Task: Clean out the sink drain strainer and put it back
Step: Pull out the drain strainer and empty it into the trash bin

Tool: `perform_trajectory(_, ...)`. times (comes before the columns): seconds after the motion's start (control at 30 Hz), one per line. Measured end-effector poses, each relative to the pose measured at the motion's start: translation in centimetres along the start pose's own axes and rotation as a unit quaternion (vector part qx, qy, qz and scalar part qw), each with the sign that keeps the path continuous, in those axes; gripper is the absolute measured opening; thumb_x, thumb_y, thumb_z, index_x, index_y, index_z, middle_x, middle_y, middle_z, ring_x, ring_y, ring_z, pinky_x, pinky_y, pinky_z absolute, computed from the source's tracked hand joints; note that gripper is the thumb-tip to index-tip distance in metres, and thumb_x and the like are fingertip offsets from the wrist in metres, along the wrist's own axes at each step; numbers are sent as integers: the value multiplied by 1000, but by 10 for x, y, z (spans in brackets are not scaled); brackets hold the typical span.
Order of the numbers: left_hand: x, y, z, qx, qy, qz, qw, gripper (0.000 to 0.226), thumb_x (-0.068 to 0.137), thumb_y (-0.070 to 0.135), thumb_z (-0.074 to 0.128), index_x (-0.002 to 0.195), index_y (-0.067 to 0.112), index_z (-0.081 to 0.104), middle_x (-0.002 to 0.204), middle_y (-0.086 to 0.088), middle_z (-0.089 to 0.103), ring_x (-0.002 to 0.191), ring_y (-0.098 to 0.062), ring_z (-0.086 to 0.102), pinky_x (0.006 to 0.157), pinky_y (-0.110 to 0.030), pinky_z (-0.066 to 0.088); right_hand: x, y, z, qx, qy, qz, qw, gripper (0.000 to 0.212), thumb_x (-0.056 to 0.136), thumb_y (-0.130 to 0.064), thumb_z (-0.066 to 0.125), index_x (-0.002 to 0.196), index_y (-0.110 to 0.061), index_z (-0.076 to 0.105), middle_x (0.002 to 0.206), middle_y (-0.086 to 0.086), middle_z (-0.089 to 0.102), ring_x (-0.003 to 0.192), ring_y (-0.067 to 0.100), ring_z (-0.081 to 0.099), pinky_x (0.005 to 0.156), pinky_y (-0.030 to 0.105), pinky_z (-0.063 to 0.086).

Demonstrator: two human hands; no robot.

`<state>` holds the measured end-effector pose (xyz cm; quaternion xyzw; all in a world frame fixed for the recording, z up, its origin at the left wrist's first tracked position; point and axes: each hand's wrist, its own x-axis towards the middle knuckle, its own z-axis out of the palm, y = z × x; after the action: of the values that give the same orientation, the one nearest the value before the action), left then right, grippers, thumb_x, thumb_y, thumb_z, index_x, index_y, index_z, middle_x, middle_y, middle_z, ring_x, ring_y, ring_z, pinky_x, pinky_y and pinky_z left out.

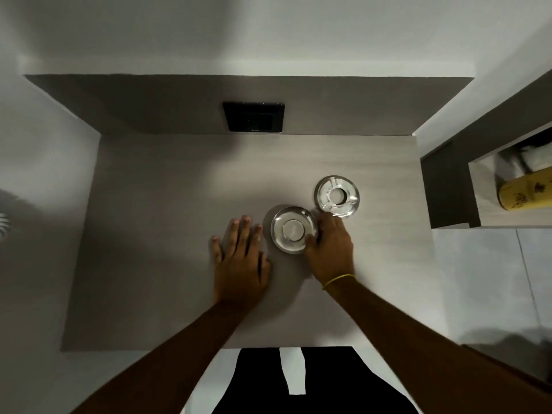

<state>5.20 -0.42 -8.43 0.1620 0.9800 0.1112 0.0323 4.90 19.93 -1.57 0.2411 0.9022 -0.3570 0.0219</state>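
Note:
A round shiny metal strainer dish (294, 230) with a flat disc at its centre rests on the grey countertop (167, 210). My right hand (330, 249) grips its right rim between thumb and fingers; a thin yellow band circles that wrist. My left hand (240, 258) lies flat on the counter just left of the dish, fingers spread, holding nothing. A second round piece, clear and ring-shaped with a hole in the middle (337, 197), sits on the counter just behind and to the right of the dish, close to my right fingers.
A black square panel (254, 117) is set in the back wall of the counter niche. At the right, a side shelf holds a yellow cylindrical container (525, 191) lying on its side and some white items. White walls surround the counter; the near edge runs below my forearms.

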Motion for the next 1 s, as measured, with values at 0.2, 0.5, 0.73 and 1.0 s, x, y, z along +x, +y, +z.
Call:
perform_trajectory(0.2, 0, 18, -11, -82, -20, -25, 996, 65, 98, 35, 45, 158, 10, 45, 175, -13, 35, 166, -32, 20, 128, -70, 13, 6, 1, -9, 116, 30, 90, 989, 39, 75, 4, 64, 110, -10, 74, 96, 10, 78, 93, 33, 73, 77, 23, 47)
perform_trajectory(0.5, -10, 158, 12, -126, -96, 312, 937, 50, 95, 32, 52, 141, 15, 61, 142, -11, 68, 133, -37, 59, 124, -71, 27, -56, 86, -131, 352, 111, 145, 918, 47, 77, 6, 76, 117, -19, 68, 86, 25, 71, 54, 23, 62, 45, 32, 50)
perform_trajectory(0.73, 11, 203, 36, -12, -138, 469, 872, 62, 103, 44, 46, 161, 23, 42, 177, -2, 32, 167, -22, 20, 131, -63, 18, -139, 227, -197, 415, 253, 262, 834, 54, 79, 22, 70, 116, -17, 67, 57, 9, 60, 38, 22, 57, 38, 27, 45)
perform_trajectory(1.0, 9, 201, 42, 54, -139, 481, 864, 65, 102, 40, 46, 163, 20, 40, 179, -4, 29, 166, -26, 24, 126, -66, 24, -175, 396, -147, 102, 363, 343, 860, 64, 73, -18, 68, 132, -33, 48, 60, -1, 60, 50, 27, 62, 55, 33, 48)
